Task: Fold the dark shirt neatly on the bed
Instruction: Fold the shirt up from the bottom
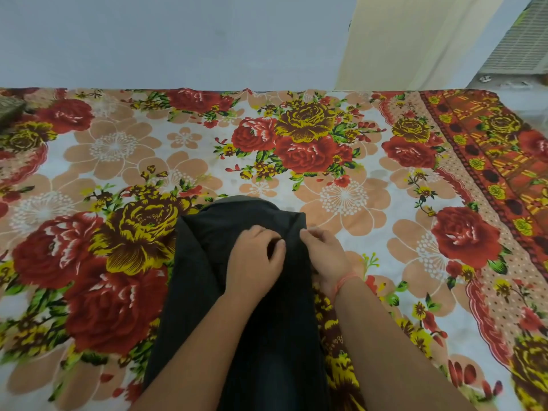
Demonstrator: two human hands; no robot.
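Note:
The dark shirt (204, 262) lies as a long narrow strip on the bed (124, 149), running from the near edge toward the middle. Its far end is rounded and bunched, with a paler inner edge showing. My left hand (255, 262) rests on the upper part of the cloth, fingers curled and pinching a fold. My right hand (321, 252) sits right beside it at the shirt's right edge, thumb and fingers pinching the same raised fold. An orange thread is tied around the right wrist. Both forearms cover the lower part of the shirt.
A floral bedsheet in red, yellow and peach covers the whole bed. A pale blue wall (178, 40) stands behind it. At the far left edge lies a dark patterned cushion corner (10, 109). A cream curtain (415, 40) hangs at the back right.

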